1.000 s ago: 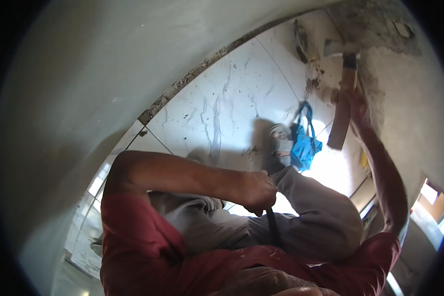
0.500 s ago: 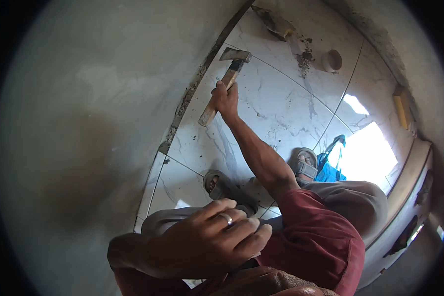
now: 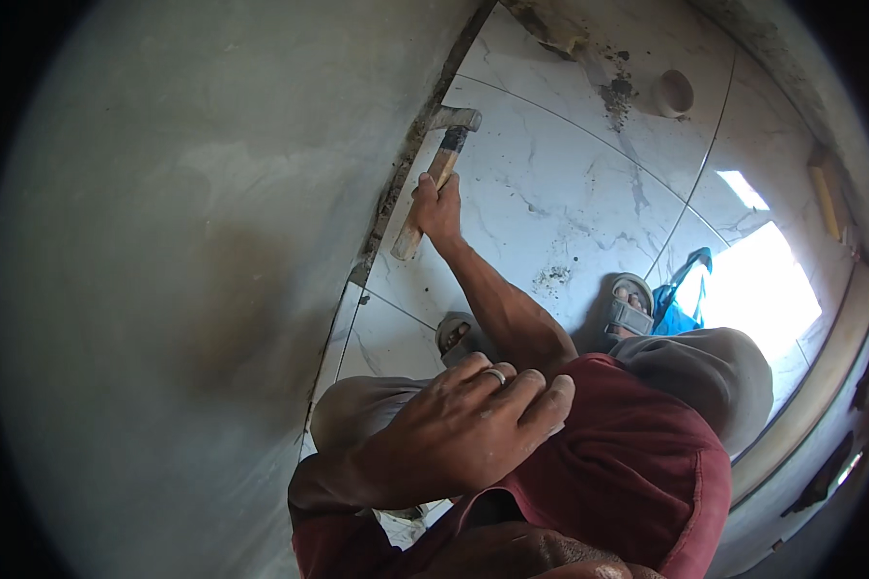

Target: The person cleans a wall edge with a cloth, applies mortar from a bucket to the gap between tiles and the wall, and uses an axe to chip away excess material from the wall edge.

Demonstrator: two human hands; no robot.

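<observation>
A hammer point(image 3: 447, 145) with a wedge-shaped metal end, a wooden handle and black wrapping below the head is gripped in my right hand point(image 3: 438, 207). Its head is beside the narrow rough gap point(image 3: 388, 198) between the wall and the floor tiles; whether it touches anything I cannot tell. Closer to my chest, my left hand point(image 3: 473, 420) is raised with its fingers curled, a ring on one of them. The underside of that hand is hidden, so anything inside it does not show. Marbled white tiles point(image 3: 521, 193) lie below both hands.
A plain grey wall point(image 3: 203, 174) rises on the left. Crumbs of dark debris point(image 3: 618, 92) and a round cup-like container point(image 3: 674, 94) are on the far tiles. A blue bag point(image 3: 684, 294) lies next to my sandalled foot point(image 3: 630, 304). A yellowish block point(image 3: 826, 198) leans at the right.
The view has shifted, so wall and floor sit differently. The hammer head has come nearer the wall-side gap, still in my right hand. My left hand stays curled near my chest.
</observation>
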